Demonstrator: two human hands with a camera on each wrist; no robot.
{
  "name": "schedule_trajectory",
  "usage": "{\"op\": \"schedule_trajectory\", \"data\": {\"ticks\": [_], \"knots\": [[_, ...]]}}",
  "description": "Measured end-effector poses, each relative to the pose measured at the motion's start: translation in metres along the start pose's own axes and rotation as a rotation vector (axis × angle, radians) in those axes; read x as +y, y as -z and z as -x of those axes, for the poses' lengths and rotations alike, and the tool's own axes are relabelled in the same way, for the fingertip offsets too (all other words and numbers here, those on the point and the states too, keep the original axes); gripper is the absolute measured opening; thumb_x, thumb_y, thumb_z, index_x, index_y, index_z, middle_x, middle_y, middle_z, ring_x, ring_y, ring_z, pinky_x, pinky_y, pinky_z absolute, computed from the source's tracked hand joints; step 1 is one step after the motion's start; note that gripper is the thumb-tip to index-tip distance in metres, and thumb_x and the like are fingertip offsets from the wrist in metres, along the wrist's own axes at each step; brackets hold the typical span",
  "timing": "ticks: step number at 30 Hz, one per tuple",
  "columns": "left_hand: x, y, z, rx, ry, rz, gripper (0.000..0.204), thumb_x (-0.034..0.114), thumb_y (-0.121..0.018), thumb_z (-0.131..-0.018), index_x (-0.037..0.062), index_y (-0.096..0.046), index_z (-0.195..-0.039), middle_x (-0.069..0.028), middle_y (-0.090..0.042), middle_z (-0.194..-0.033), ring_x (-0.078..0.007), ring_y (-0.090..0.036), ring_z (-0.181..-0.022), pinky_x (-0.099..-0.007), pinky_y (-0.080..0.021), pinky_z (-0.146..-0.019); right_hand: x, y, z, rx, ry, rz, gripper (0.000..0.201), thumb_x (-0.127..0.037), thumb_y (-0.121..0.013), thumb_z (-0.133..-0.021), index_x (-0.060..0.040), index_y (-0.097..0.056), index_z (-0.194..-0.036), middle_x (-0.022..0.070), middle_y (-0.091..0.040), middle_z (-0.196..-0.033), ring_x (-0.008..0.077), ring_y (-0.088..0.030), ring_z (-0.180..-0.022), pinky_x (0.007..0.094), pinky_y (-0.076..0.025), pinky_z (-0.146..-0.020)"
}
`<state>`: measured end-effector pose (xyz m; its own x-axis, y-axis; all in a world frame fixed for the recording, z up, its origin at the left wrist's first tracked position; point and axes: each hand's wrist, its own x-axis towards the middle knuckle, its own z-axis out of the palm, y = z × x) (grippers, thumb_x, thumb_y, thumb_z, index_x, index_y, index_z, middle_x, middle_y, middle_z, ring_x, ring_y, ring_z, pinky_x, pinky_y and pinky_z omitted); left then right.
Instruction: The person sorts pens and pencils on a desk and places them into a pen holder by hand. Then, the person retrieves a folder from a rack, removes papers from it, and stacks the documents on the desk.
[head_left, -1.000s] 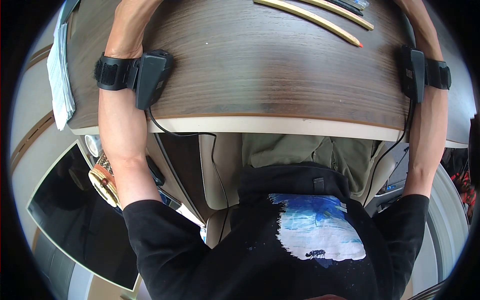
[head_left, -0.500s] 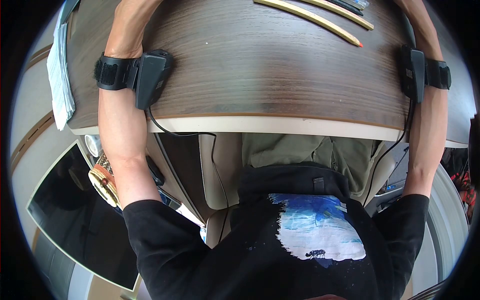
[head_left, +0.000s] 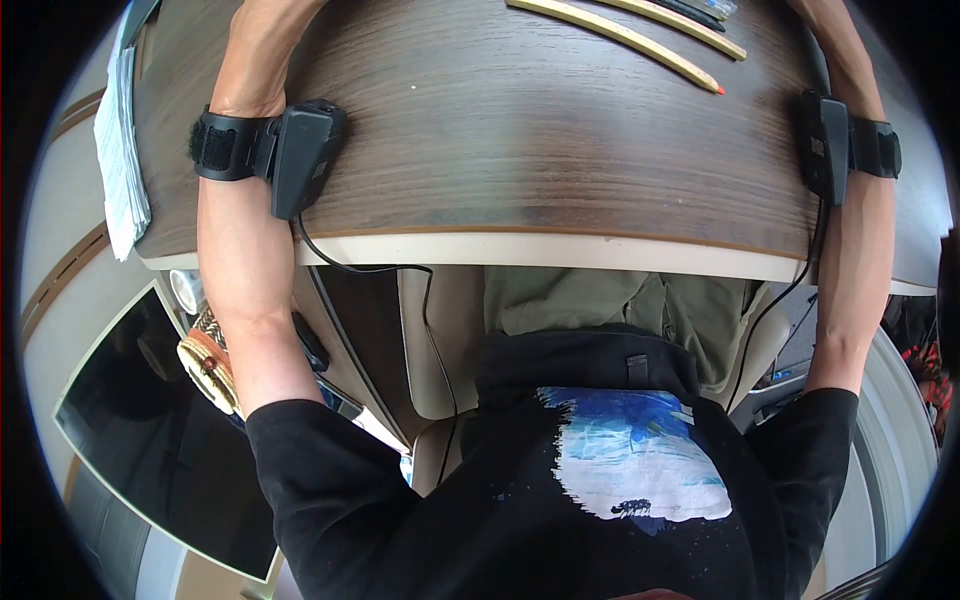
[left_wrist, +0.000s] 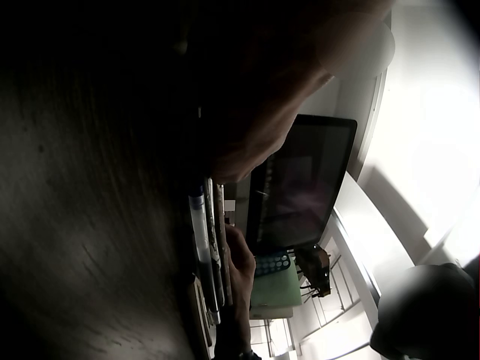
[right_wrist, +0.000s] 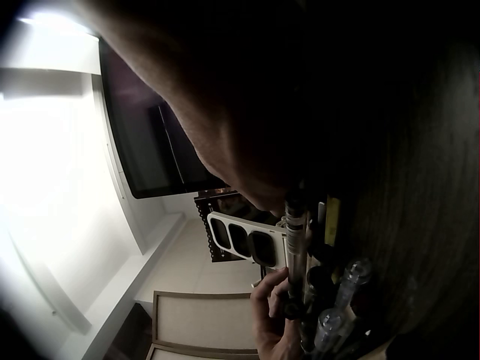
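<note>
Both hands reach past the far edge of the head view, which shows only the wrists and the heel of the left hand (head_left: 262, 50). In the right wrist view the left hand's (right_wrist: 271, 311) fingers curl against the lower end of a clear-barrelled pen (right_wrist: 297, 247). That pen runs up toward the right hand (right_wrist: 225, 150), whose fingertips are lost in dark shadow, so I cannot tell its grip. Across the left wrist view the right hand (left_wrist: 240, 262) sits close behind several slim pens (left_wrist: 201, 232). Two clear-ended pens (right_wrist: 354, 279) lie nearby on the table.
Two yellowish wooden sticks (head_left: 630, 40), one red-tipped, lie on the brown table (head_left: 480, 150). White papers (head_left: 120, 150) hang at its left edge. A dark screen (left_wrist: 304, 180) stands beyond the hands, near a green object (left_wrist: 276, 291). Cables trail from both wrist cameras (head_left: 305, 160).
</note>
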<state>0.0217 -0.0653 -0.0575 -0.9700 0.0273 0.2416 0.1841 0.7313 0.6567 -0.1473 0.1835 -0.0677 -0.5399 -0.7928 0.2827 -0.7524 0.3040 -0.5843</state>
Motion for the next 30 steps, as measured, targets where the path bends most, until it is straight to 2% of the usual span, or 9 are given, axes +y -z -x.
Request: {"op": "schedule_trajectory", "data": {"ticks": [3,7,11,12,13,17,20,24,30], "knots": [[-0.003,-0.004,0.0,0.028,-0.04,0.044,0.023,0.01,-0.06,-0.113,0.0084,-0.063,-0.136,-0.0004,-0.065,-0.108,-0.0097,-0.062,-0.097,-0.0273,-0.053,-0.084,-0.016,-0.002,0.013,0.083,0.046,0.112,0.032,-0.032,-0.068,-0.109,-0.0019,-0.077,-0.117,0.0024,-0.068,-0.084,0.0103,-0.059,-0.076,0.0284,-0.049,-0.07],[0.005,0.004,-0.002,-0.022,0.025,0.022,0.023,0.009,-0.06,-0.113,0.0081,-0.062,-0.136,-0.0009,-0.064,-0.108,-0.0101,-0.061,-0.097,-0.0278,-0.053,-0.084,-0.011,-0.001,0.01,0.059,0.02,0.059,0.032,-0.032,-0.068,-0.109,-0.0019,-0.077,-0.117,0.0023,-0.068,-0.084,0.0108,-0.059,-0.076,0.0285,-0.049,-0.07],[0.006,0.002,-0.002,0.035,-0.047,0.003,0.023,0.009,-0.059,-0.113,0.0076,-0.062,-0.136,-0.0013,-0.064,-0.107,-0.0104,-0.061,-0.097,-0.0282,-0.053,-0.084,-0.012,0.006,0.002,0.022,-0.04,0.046,0.033,-0.033,-0.068,-0.109,-0.0016,-0.076,-0.116,0.0023,-0.067,-0.084,0.0111,-0.058,-0.076,0.0295,-0.048,-0.069],[0.011,0.005,-0.003,0.01,0.02,0.004,0.023,0.009,-0.059,-0.113,0.0073,-0.061,-0.136,-0.002,-0.065,-0.108,-0.0109,-0.062,-0.098,-0.0286,-0.053,-0.085,-0.017,0.009,-0.001,-0.007,-0.076,0.066,0.033,-0.032,-0.068,-0.109,-0.0015,-0.076,-0.116,0.0024,-0.067,-0.084,0.0111,-0.057,-0.076,0.0298,-0.048,-0.069],[0.016,0.006,-0.004,-0.016,0.088,0.005,0.023,0.008,-0.059,-0.113,0.007,-0.061,-0.136,-0.0026,-0.065,-0.109,-0.0114,-0.062,-0.099,-0.029,-0.054,-0.086,-0.024,0.006,0.013,0.084,0.038,0.117,0.032,-0.032,-0.069,-0.108,-0.0014,-0.076,-0.115,0.0025,-0.066,-0.083,0.0112,-0.057,-0.076,0.0302,-0.048,-0.069],[0.015,0.005,0.003,0.046,-0.056,0.051,0.023,0.008,-0.058,-0.113,0.0063,-0.061,-0.136,-0.0045,-0.067,-0.113,-0.0132,-0.064,-0.103,-0.0303,-0.055,-0.09,-0.014,0.014,0.0,-0.001,-0.113,0.0,0.029,-0.029,-0.07,-0.107,-0.0009,-0.077,-0.115,0.0027,-0.065,-0.082,0.0112,-0.056,-0.075,0.0306,-0.047,-0.067],[0.021,0.012,-0.001,0.033,-0.008,0.099,0.022,0.007,-0.058,-0.113,0.0053,-0.06,-0.135,-0.0085,-0.071,-0.119,-0.016,-0.066,-0.109,-0.032,-0.056,-0.095,-0.019,0.023,-0.002,0.033,-0.021,0.019,0.028,-0.026,-0.071,-0.106,0.0009,-0.076,-0.114,0.0028,-0.064,-0.081,0.0115,-0.055,-0.074,0.0304,-0.047,-0.067],[0.026,0.018,-0.007,0.034,0.036,0.05,0.025,0.006,-0.059,-0.111,0.005,-0.062,-0.136,-0.0109,-0.073,-0.12,-0.0188,-0.068,-0.112,-0.0343,-0.056,-0.098,-0.027,0.03,-0.002,0.021,-0.118,-0.022,0.025,-0.021,-0.073,-0.105,0.0022,-0.075,-0.113,0.002,-0.063,-0.081,0.0112,-0.055,-0.074,0.0296,-0.047,-0.066],[0.039,0.024,-0.01,0.037,0.102,0.109,0.031,0.018,-0.06,-0.114,0.003,-0.059,-0.142,-0.0142,-0.074,-0.127,-0.0204,-0.068,-0.12,-0.035,-0.055,-0.103,-0.027,0.032,-0.003,0.057,-0.065,-0.033,0.023,-0.02,-0.075,-0.102,0.0017,-0.077,-0.112,0.009,-0.07,-0.089,0.0166,-0.064,-0.079,0.0331,-0.053,-0.073]]}}
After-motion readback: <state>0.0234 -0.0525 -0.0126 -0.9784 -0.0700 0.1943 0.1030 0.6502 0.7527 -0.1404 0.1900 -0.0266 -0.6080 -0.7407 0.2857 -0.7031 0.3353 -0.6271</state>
